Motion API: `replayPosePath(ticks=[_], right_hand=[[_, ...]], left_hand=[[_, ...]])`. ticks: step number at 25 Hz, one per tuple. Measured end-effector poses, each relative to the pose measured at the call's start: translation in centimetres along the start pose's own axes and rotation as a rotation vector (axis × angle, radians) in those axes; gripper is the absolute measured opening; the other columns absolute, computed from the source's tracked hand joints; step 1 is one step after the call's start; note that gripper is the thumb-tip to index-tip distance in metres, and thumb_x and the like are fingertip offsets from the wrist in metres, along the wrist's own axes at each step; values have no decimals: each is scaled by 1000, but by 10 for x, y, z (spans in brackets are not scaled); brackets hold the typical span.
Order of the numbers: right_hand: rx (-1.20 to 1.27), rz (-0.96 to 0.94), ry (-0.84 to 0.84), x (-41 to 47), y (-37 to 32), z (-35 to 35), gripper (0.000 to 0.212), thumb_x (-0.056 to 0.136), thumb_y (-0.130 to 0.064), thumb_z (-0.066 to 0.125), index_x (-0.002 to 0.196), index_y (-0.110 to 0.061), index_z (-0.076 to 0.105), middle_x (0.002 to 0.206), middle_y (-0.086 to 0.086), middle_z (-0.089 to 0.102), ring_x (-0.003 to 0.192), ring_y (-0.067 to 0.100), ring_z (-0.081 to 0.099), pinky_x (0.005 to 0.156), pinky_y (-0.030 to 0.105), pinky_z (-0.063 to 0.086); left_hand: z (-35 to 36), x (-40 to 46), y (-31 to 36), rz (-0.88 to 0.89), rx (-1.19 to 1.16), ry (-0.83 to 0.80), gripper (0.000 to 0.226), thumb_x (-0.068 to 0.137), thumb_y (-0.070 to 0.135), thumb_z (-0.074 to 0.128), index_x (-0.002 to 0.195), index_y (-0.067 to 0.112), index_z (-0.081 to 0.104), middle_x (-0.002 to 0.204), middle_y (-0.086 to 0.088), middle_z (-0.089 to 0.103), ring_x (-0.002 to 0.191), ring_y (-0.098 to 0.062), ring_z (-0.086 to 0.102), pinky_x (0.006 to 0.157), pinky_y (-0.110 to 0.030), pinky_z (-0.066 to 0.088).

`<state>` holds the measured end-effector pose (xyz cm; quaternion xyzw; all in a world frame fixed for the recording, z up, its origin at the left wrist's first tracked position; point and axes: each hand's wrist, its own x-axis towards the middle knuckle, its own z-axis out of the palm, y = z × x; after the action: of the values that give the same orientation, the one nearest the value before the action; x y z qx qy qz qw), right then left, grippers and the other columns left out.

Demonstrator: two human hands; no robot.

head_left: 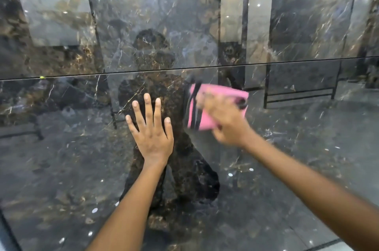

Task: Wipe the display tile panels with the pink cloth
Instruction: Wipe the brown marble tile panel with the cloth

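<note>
Lower tile panel: glossy dark marble finish with brown and white veining, filling the lower part of the view; its surface mirrors a showroom floor, black metal stands and ceiling lights. Upper tile panel: same dark veined finish, set directly above the lower one and parted from it by a thin horizontal joint that runs the full width and slopes slightly up to the right. Left hand: laid flat on the lower panel just below the joint, palm to the tile, all five fingers straight and spread wide, holding nothing. Right hand: just to the right of the left hand and apart from it, blurred, on the pink cloth against the lower panel; the fingers appear to curl over the cloth's right and lower edges, though the blur keeps the exact hold from being read. Pink cloth: folded into a rough rectangle, dark stripes along its left edge, lying on the lower panel a little below the joint, its upper left part showing clear of the hand. Reflection: a dark silhouette of the person stands in both panels behind the hands.
</note>
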<state>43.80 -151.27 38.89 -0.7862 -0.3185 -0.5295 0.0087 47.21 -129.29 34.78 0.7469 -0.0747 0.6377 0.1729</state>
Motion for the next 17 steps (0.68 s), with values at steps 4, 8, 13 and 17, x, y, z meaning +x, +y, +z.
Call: replayPosePath(ticks=[4, 8, 13, 17], right_hand=[[-38, -524, -564, -107, -18, 16, 82, 68, 9, 57, 144, -11, 35, 149, 1, 41, 132, 19, 42, 113, 29, 29], [8, 289, 132, -68, 68, -29, 68, 71, 7, 46, 139, -3, 44, 138, 17, 51, 130, 30, 47, 115, 35, 31], [-39, 551, 156, -134, 8, 30, 86, 67, 0, 47, 151, -6, 27, 159, 9, 22, 149, 19, 12, 121, 35, 8], [-139, -82, -292, -187, -32, 33, 88, 69, -11, 48, 153, -15, 21, 159, 2, 23, 146, 25, 24, 109, 48, 33]], left_hand=[[-5, -2, 1, -12, 6, 0, 57, 100, 32, 37, 154, 20, 21, 161, -6, 21, 149, -30, 6, 119, -49, -4], [-2, -4, 1, -1, 10, 15, 57, 100, 31, 38, 154, 19, 22, 161, -7, 20, 148, -33, 10, 119, -50, -3], [1, 0, 2, 11, 16, 26, 56, 101, 30, 38, 154, 19, 22, 160, -9, 23, 147, -35, 14, 119, -51, 0], [-5, -5, -1, -3, -4, -8, 56, 101, 29, 41, 153, 18, 23, 160, -10, 24, 147, -35, 13, 119, -51, 1]])
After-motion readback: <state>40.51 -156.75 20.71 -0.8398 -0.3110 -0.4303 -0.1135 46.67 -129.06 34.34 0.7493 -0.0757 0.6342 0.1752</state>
